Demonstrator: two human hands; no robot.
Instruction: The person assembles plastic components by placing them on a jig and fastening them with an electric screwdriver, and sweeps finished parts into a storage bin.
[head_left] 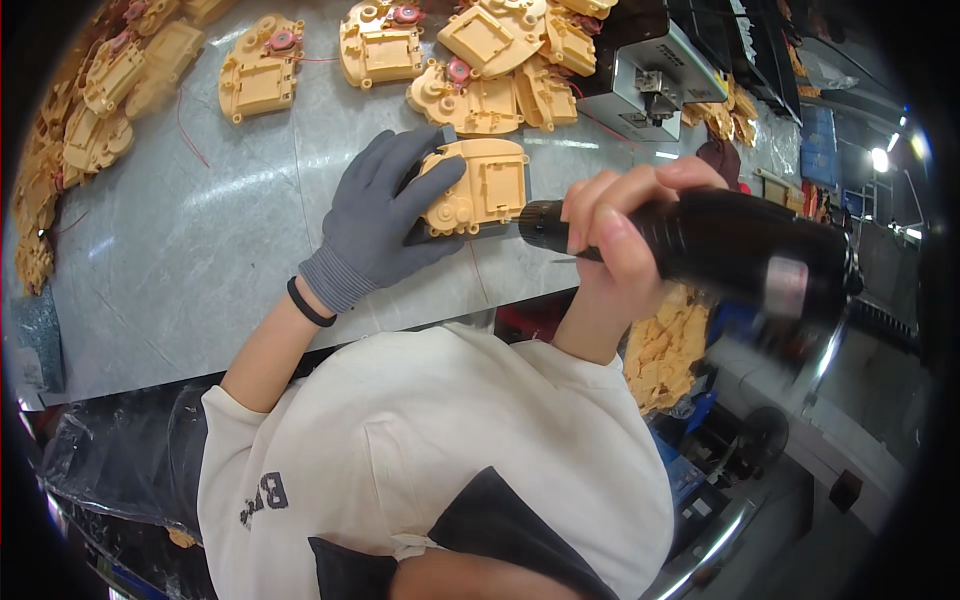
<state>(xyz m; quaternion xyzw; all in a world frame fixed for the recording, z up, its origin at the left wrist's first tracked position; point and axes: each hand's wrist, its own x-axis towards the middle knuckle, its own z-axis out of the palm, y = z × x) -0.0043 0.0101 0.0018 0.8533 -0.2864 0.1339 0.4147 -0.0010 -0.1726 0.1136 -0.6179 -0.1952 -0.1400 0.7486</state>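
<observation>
Apparent screwdriving step: the gloved left hand (375,208) holds the casing (497,183), which lies between the hands, while the right hand (618,228) grips the driver (725,240); lining up the tip seems called for next.

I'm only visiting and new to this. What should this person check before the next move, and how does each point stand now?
1. Yellow part steadied: ok, the gloved left hand is on it.
2. Black handheld tool gripped: ok, the right hand is wrapped around it.
3. Both hands gloved: not ok, if two gloves are wanted; the right is bare.
4. Tool's tip touching the part: cannot tell from this angle.
5. Screws in the part: cannot tell, too small.
</observation>
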